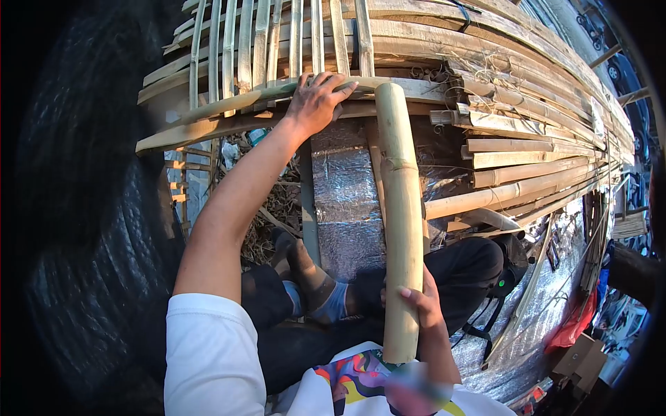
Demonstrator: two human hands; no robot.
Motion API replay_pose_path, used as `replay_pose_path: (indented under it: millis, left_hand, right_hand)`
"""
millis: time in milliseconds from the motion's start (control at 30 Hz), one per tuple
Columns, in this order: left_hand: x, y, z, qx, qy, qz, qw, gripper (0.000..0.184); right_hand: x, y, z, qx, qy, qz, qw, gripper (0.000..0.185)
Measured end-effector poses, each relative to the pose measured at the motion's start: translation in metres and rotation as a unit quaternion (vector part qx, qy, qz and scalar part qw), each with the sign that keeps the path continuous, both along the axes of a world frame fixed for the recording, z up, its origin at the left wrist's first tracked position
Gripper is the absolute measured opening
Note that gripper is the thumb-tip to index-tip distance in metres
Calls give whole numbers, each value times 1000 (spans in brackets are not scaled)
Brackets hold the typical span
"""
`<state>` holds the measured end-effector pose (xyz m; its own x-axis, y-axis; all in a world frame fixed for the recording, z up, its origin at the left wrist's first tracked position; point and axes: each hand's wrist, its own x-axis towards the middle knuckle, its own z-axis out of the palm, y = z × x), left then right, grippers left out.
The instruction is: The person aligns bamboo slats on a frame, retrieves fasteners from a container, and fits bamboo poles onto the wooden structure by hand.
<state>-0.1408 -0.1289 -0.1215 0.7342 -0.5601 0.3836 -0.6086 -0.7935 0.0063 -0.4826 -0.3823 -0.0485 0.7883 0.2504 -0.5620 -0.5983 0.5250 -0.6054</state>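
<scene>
A thick length of bamboo (400, 194) stands lengthwise before me, its near end over my lap and its far end by the slatted bamboo. Near its lower end my right hand (420, 301) is closed around it, with the thumb across the front. My left hand (319, 102) lies with fingers spread over a curved bamboo strip (239, 102) at the near edge of the slats (267, 48); nothing is lifted in it. A second curved strip (201, 132) runs just below that one. The left palm's underside is hidden.
Stacked split bamboo (513, 132) fills the right and back. Between my legs and the slats lies a silvery foil sheet (347, 201), with dry shavings (281, 201) beside it. A black strapped item (510, 277) lies by my right knee. Cardboard (579, 360) sits at far right.
</scene>
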Motion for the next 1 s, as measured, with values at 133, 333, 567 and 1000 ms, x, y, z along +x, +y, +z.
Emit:
replay_pose_path:
  millis: [133,333,567,1000]
  left_hand:
    - [4,1,29,88,38,-26,995,52]
    - [3,-17,64,198,95,-49,974,50]
    - [25,-15,66,175,149,-104,968,54]
    - [-32,-3,204,200,277,-29,940,44]
  right_hand:
    - [-5,4,2,-109,-35,-33,993,80]
    - [-33,-17,23,-207,-120,4,971,90]
    - [-101,-70,54,-467,-172,-107,861,93]
    - [-273,-245,-65,-771,206,-212,564,92]
